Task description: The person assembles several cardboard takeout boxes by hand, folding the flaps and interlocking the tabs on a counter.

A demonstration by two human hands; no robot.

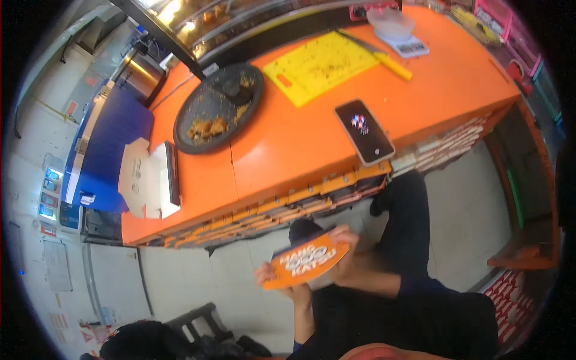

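An orange cardboard food box [309, 259] with white print on its face is tilted in front of my body, below the counter's front edge. My left hand [299, 294] closes on its left end, with fingertips showing at the edge. My right hand [349, 264] grips the right end, its fingers over the upper corner. Motion blurs the right wrist. The box's underside is hidden. On the counter's left end, another food box [161, 180] stands with its lid raised, white inside and dark on one side.
The orange counter [270, 156] bears a stone mortar [198, 108] with crumbs and fried pieces, a yellow cutting board [324, 63], a knife [393, 65], a phone [365, 132] and a scale [411, 47] under a bowl. A blue cooler box [114, 138] stands left; a dark stool [201, 321] is below.
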